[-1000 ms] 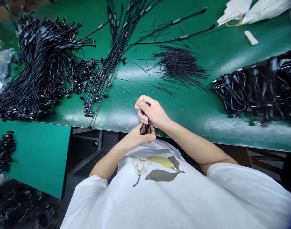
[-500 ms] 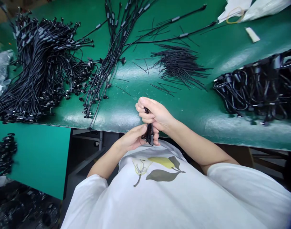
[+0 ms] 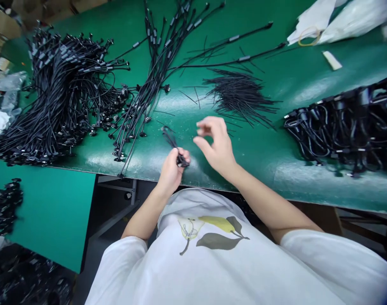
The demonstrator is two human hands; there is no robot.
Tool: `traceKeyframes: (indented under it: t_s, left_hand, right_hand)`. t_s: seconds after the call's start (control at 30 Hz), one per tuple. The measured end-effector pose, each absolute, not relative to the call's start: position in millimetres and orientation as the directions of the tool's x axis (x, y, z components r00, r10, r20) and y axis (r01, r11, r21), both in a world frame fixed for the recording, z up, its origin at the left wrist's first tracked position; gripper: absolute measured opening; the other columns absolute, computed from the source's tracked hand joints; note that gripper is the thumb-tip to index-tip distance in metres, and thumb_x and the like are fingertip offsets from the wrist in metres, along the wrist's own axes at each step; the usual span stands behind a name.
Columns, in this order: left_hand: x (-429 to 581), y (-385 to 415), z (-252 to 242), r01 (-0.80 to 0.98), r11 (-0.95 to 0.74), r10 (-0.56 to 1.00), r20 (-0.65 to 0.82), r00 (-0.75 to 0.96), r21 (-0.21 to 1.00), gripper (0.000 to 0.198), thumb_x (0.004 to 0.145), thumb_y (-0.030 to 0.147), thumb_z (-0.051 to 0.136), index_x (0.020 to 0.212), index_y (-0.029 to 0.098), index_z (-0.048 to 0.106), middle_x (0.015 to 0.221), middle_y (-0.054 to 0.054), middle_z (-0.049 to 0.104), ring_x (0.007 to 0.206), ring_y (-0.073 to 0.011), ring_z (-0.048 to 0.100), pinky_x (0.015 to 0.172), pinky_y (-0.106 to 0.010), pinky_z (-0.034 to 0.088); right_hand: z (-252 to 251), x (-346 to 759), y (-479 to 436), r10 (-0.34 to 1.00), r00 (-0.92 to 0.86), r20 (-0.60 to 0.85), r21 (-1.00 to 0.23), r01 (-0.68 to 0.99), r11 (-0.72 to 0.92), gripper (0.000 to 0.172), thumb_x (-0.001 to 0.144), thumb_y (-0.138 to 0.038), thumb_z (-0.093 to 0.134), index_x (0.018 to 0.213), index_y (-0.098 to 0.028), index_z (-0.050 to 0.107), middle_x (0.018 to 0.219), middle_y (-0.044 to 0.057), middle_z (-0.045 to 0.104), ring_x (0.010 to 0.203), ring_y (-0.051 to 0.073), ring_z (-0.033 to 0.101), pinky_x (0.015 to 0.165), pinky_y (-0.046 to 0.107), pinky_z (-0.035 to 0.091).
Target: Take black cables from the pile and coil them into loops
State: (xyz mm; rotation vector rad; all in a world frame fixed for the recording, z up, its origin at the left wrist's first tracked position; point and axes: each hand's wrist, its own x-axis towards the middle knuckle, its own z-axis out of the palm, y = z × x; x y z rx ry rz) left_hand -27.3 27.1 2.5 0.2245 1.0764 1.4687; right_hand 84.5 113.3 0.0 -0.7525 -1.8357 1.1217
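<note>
My left hand [image 3: 171, 173] is closed around a folded black cable [image 3: 170, 138], whose looped end sticks out up and to the left over the table edge. To its right, my right hand [image 3: 217, 146] is raised with thumb and fingers curved apart, holding nothing. It is nearest to a pile of thin black ties [image 3: 241, 94] on the green table [image 3: 260, 152]. Loose straight black cables [image 3: 155, 76] with grey sleeves lie beyond my left hand.
A large heap of black cables [image 3: 56, 89] covers the left side. Folded cable bundles [image 3: 346, 123] line the right. White plastic bags [image 3: 355, 19] and a small white piece [image 3: 332, 60] lie at the back right. A lower green surface [image 3: 53, 212] holds more cables [image 3: 6, 203].
My hands have moved apart. The right let go of the cable and opened, while the left carried it up and left, its loop now showing. The view has tilted slightly.
</note>
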Motion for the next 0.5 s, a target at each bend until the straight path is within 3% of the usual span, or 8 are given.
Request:
traceKeyframes:
  t_s: [0.07, 0.13, 0.23, 0.33, 0.43, 0.5]
  left_hand:
    - [-35, 34, 0, -0.676, 0.097, 0.801, -0.460, -0.383, 0.731, 0.027, 0.096, 0.030, 0.044, 0.074, 0.017, 0.050, 0.070, 0.001, 0.052, 0.064, -0.0083, 0.051, 0.065, -0.020, 0.040]
    - [-40, 37, -3, -0.676, 0.115, 0.779, -0.489, -0.393, 0.727, 0.028, 0.097, 0.027, 0.039, 0.075, 0.016, 0.053, 0.071, 0.001, 0.054, 0.061, -0.0075, 0.050, 0.060, -0.019, 0.038]
    - [-41, 36, -6, -0.680, 0.159, 0.763, -0.526, -0.375, 0.715, 0.030, 0.097, 0.027, 0.040, 0.075, 0.015, 0.057, 0.065, 0.002, 0.052, 0.051, -0.0059, 0.043, 0.052, -0.018, 0.033]
    - [-41, 34, -8, -0.672, 0.163, 0.753, -0.532, -0.388, 0.722, 0.031, 0.097, 0.027, 0.041, 0.076, 0.014, 0.059, 0.065, 0.002, 0.053, 0.053, -0.0061, 0.046, 0.052, -0.017, 0.035]
    - [-43, 34, -9, -0.662, 0.136, 0.777, -0.494, -0.390, 0.737, 0.028, 0.096, 0.027, 0.045, 0.076, 0.014, 0.059, 0.071, 0.000, 0.057, 0.063, -0.0082, 0.055, 0.062, -0.019, 0.042]
    - [-45, 33, -6, -0.678, 0.119, 0.816, -0.461, -0.350, 0.725, 0.023, 0.095, 0.027, 0.050, 0.078, 0.014, 0.059, 0.076, -0.001, 0.059, 0.067, -0.0089, 0.057, 0.066, -0.020, 0.045]
  right_hand:
    - [-6, 87, 102, 0.619, -0.637, 0.459, -0.693, 0.179, 0.698, 0.026, 0.095, -0.040, 0.053, 0.110, -0.020, 0.059, 0.104, 0.009, 0.058, 0.084, 0.017, 0.056, 0.074, 0.030, 0.048]
    - [-14, 86, 91, 0.448, -0.793, 0.413, -0.491, 0.220, 0.843, 0.021, 0.098, -0.032, 0.048, 0.107, -0.019, 0.062, 0.097, 0.009, 0.061, 0.080, 0.018, 0.056, 0.070, 0.029, 0.045]
    - [-23, 80, 84, 0.408, -0.834, 0.370, -0.354, 0.280, 0.892, 0.022, 0.099, -0.023, 0.043, 0.097, -0.016, 0.063, 0.089, 0.009, 0.062, 0.076, 0.018, 0.055, 0.068, 0.029, 0.042]
    - [-22, 77, 88, 0.453, -0.807, 0.380, -0.526, 0.214, 0.823, 0.021, 0.099, -0.024, 0.042, 0.094, -0.016, 0.061, 0.088, 0.008, 0.060, 0.076, 0.017, 0.055, 0.068, 0.027, 0.042]
    - [-15, 79, 93, 0.577, -0.744, 0.337, -0.806, 0.089, 0.585, 0.015, 0.097, -0.027, 0.049, 0.090, -0.018, 0.059, 0.083, 0.003, 0.058, 0.074, 0.014, 0.055, 0.067, 0.024, 0.042]
    - [-11, 80, 95, 0.621, -0.731, 0.282, -0.900, 0.024, 0.436, 0.011, 0.094, -0.026, 0.055, 0.087, -0.018, 0.058, 0.080, 0.001, 0.056, 0.070, 0.013, 0.053, 0.065, 0.024, 0.042]
